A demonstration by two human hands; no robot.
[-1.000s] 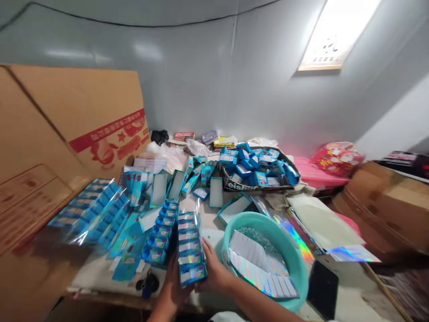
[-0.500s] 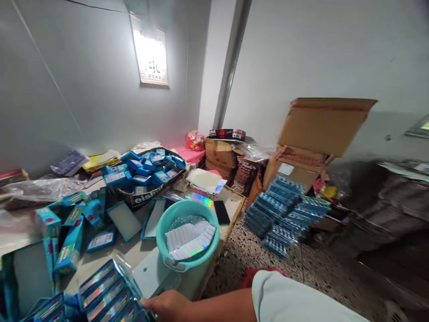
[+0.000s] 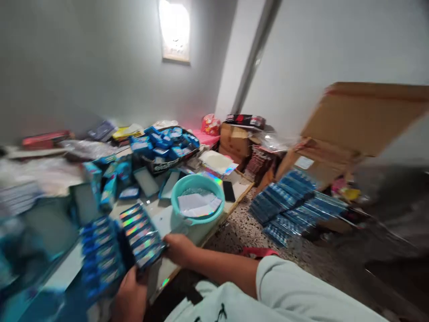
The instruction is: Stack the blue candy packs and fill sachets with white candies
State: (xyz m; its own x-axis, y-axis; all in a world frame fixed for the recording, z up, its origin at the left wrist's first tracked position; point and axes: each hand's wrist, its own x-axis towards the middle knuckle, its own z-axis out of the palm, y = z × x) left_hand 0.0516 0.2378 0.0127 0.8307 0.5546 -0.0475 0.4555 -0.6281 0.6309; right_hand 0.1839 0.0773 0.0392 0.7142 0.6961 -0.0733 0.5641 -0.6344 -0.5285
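- While the left hand (image 3: pixel 130 293) supports the near end of the pack of blue boxes (image 3: pixel 140 235) and the right hand (image 3: pixel 179 248) grips its side, apply light, even pressure.
- Pack location: above the desk (image 3: pixel 240 184), near the teal basin (image 3: pixel 174 203).

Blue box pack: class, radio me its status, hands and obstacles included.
Right hand gripping pack, left hand at its near end. Blue boxes close on left. Teal bucket beyond, to the right.
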